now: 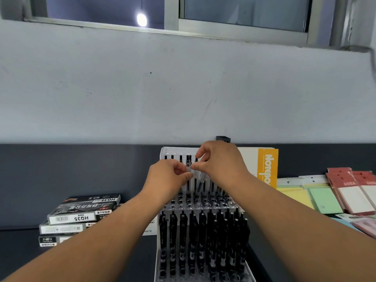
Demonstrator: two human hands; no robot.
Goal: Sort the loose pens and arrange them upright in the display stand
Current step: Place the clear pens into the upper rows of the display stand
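Clear pen over the upper tier of the display stand, long axis nearly upright, tip slanting down toward the stand's open holes. Pinched near its top by right hand, left hand pinching just lower. Boxes left of the stand.

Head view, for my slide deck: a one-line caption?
Left hand and right hand pinch a clear pen over the display stand; black pens fill its lower tier.

A pale wall is rising above a dark band. A metal-framed window is running along the top (panes dim). A lamp is glowing there. A dark table is standing below.
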